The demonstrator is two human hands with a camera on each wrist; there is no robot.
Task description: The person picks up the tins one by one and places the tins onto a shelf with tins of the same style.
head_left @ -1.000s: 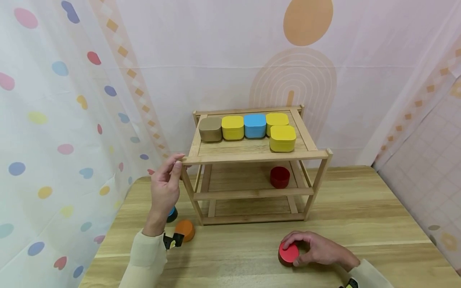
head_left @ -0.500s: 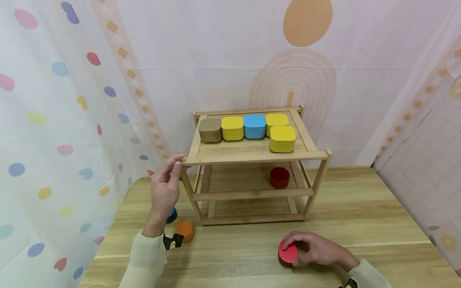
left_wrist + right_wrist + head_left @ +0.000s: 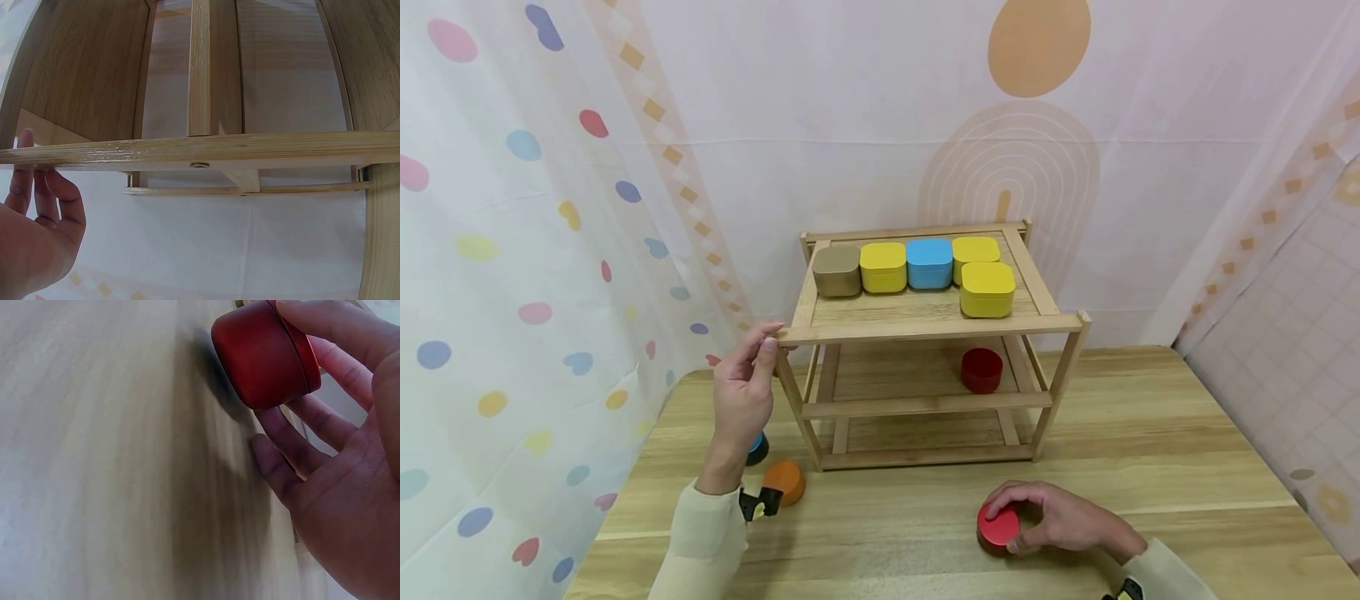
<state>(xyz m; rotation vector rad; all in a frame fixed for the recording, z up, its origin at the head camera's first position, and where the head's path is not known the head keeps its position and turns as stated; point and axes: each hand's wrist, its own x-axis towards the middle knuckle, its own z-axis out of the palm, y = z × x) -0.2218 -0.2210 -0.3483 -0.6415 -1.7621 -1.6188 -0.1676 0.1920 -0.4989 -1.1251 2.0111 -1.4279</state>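
My left hand (image 3: 743, 383) grips the front left corner of a two-tier wooden rack (image 3: 917, 406). In the left wrist view its fingers (image 3: 62, 197) are at the rack's rail (image 3: 150, 151), one fingertip showing past its edge. Low over the table at the front right, my right hand (image 3: 1060, 517) holds a small round red tin (image 3: 998, 527) between thumb and fingers. The right wrist view shows the tin's lid seam and smooth red side (image 3: 259, 359), with a dark shadow on the wood beside it.
Along the rack's top stand a bronze tin (image 3: 837, 273), a blue tin (image 3: 929, 265) and several yellow tins (image 3: 987, 292). A dark red round container (image 3: 981, 372) sits on the lower tier. Left of the rack are an orange round tin (image 3: 785, 482) and a partly hidden blue-topped one (image 3: 757, 450).
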